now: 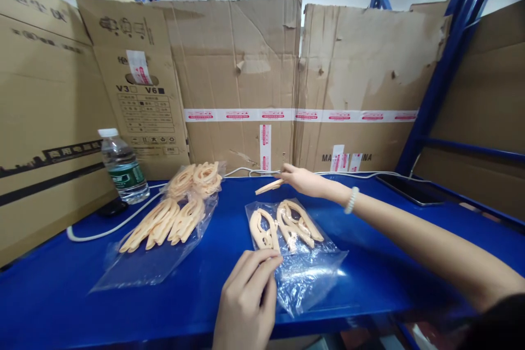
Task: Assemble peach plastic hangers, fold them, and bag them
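Observation:
Pinched in my right hand is a peach plastic piece, seen edge-on, that looks like a folded clothes hanger. It is held above the blue table, behind a clear plastic bag. Two groups of similar folded hangers lie in the far half of that bag. My left hand grips the bag's left side, its fingers closed near the lower end of the left hanger. To the left, a second clear bag holds several more peach hangers, piled in two rows.
A water bottle stands at the back left beside a small black object. A white cable runs along the back. At the back right lies a dark phone or tablet. Cardboard sheets and blue posts enclose the blue tabletop.

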The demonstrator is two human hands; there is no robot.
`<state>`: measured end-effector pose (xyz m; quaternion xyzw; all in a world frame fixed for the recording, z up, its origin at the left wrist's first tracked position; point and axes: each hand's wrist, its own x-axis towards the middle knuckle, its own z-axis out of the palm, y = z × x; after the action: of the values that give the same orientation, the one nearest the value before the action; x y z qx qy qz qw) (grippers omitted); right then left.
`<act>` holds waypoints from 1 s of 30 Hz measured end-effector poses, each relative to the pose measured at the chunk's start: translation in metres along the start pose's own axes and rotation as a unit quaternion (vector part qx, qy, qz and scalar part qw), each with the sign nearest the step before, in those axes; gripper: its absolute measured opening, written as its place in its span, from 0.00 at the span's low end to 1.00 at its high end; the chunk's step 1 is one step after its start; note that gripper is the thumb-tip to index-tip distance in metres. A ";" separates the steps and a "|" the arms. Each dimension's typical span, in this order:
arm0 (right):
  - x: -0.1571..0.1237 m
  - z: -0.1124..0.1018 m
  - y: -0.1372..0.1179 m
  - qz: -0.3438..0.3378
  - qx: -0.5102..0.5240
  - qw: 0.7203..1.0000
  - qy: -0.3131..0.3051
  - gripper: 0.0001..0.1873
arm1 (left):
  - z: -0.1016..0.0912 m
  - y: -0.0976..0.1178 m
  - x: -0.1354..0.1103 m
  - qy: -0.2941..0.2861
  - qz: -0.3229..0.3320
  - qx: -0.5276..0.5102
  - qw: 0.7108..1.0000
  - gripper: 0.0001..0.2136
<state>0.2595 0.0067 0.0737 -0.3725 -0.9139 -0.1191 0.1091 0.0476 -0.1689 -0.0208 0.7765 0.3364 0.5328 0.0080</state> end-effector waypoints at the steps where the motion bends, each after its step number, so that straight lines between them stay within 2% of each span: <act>1: -0.017 -0.012 -0.006 0.006 0.004 1.000 0.022 0.17 | -0.001 0.000 0.000 -0.003 0.002 0.003 1.000 0.15; 2: -0.035 -0.025 -0.014 0.012 0.011 0.998 0.059 0.17 | -0.001 0.001 0.001 -0.008 0.003 0.008 1.000 0.15; 3: -0.054 -0.037 -0.024 0.011 0.043 0.989 0.142 0.15 | -0.002 0.001 0.001 -0.013 0.002 0.012 1.000 0.15; 4: -0.074 -0.049 -0.036 0.010 0.069 0.978 0.198 0.13 | -0.003 0.002 0.002 -0.018 -0.001 0.016 1.000 0.14; 6: -0.113 -0.069 -0.066 0.055 0.086 0.957 0.272 0.09 | -0.004 0.003 0.003 -0.020 -0.011 0.019 1.000 0.14; 7: -0.131 -0.076 -0.083 0.070 0.082 0.949 0.296 0.06 | -0.004 0.004 0.003 -0.016 -0.016 0.018 1.000 0.14; 9: -0.158 -0.083 -0.117 0.071 0.053 0.951 0.295 0.02 | -0.004 0.005 0.004 -0.007 -0.027 0.011 1.000 0.14; 11: -0.172 -0.080 -0.146 0.044 0.030 0.954 0.295 0.05 | -0.004 0.006 0.005 -0.002 -0.034 0.005 0.999 0.14; 13: -0.172 -0.069 -0.166 0.020 0.008 0.960 0.280 0.12 | -0.004 0.007 0.006 0.000 -0.036 0.000 0.999 0.13; 15: -0.161 -0.055 -0.175 -0.012 -0.009 0.969 0.248 0.17 | -0.006 0.007 0.007 0.005 -0.034 -0.003 0.999 0.13; 18: -0.136 -0.032 -0.175 -0.095 -0.091 0.960 0.249 0.16 | -0.007 0.008 0.008 0.009 -0.034 -0.011 0.999 0.13; 20: -0.121 -0.017 -0.173 -0.120 -0.155 0.945 0.261 0.14 | -0.007 0.008 0.008 0.012 -0.034 -0.013 0.999 0.13; 22: -0.110 -0.003 -0.172 -0.109 -0.192 0.941 0.257 0.13 | -0.007 0.007 0.008 0.017 -0.033 -0.012 0.999 0.13; 25: -0.102 0.010 -0.171 -0.070 -0.201 0.951 0.223 0.14 | -0.007 0.007 0.007 0.023 -0.032 -0.008 0.999 0.13; 27: -0.103 0.009 -0.167 -0.065 -0.176 0.962 0.199 0.14 | -0.007 0.006 0.007 0.025 -0.034 -0.008 0.999 0.13; 30: -0.109 -0.004 -0.156 -0.059 -0.127 0.973 0.183 0.11 | -0.007 0.006 0.007 0.026 -0.041 -0.010 0.999 0.13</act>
<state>0.2264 -0.1743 0.0251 -0.3010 -0.8762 -0.3061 0.2190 0.0463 -0.1725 -0.0101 0.7480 0.3627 0.5551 0.0293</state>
